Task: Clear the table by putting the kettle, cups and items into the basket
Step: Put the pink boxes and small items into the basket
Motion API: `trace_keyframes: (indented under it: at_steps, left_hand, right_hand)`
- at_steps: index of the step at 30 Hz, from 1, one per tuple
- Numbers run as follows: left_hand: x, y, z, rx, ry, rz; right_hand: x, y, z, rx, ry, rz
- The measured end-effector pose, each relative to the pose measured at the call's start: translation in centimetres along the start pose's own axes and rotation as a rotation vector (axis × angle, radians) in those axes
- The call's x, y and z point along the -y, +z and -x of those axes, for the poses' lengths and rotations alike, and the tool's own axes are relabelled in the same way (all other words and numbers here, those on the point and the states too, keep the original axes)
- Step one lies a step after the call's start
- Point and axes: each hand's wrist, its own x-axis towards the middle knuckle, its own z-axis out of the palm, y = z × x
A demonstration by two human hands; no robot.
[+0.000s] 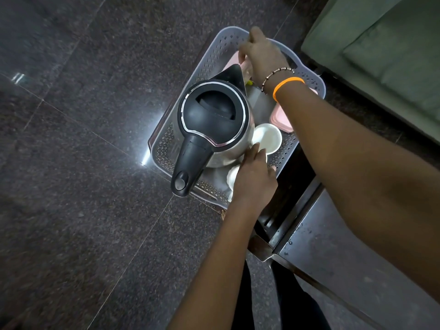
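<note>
From up here I see the grey perforated basket (164, 148) on the dark stone floor (71, 163) beside the bench (357, 270), with the steel kettle (214, 120) standing upright inside it, black lid up and handle pointing toward me. My left hand (254, 179) reaches in just right of the kettle's handle, its fingers (258, 151) laid fairly straight against the rim of a white cup (267, 136), a second white cup (232, 177) partly hidden beneath the hand (no clear grasp that I can make out). My right hand (262, 55), beaded bracelet (276, 75) and orange band (287, 85) at the wrist, is at the basket's far end beyond the kettle's spout, fingers curled down around a pink item (242, 63); a pink lidded container (279, 117) lies under that forearm.
</note>
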Motion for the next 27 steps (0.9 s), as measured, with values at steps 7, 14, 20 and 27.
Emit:
trace_keyframes:
  at_steps: [7, 14, 20, 27]
  left_hand:
    - [-0.3, 0.2, 0.0, 0.013, -0.019, 0.015]
    - [-0.3, 0.3, 0.0, 0.005, -0.005, -0.003]
    - [-0.8, 0.2, 0.2, -0.173, 0.051, 0.117]
    - [-2.0, 0.8, 1.1, -0.355, 0.121, 0.138]
  right_hand:
    - [0.4, 1.4, -0.6, -0.012, -0.076, -0.038]
    - [0.2, 2.1, 0.2, 0.045, -0.04, -0.059]
    - [-0.8, 0.0, 3.2, -0.048, 0.004, -0.261]
    - [-4.0, -0.7, 15.7, -0.256, 0.293, -0.659]
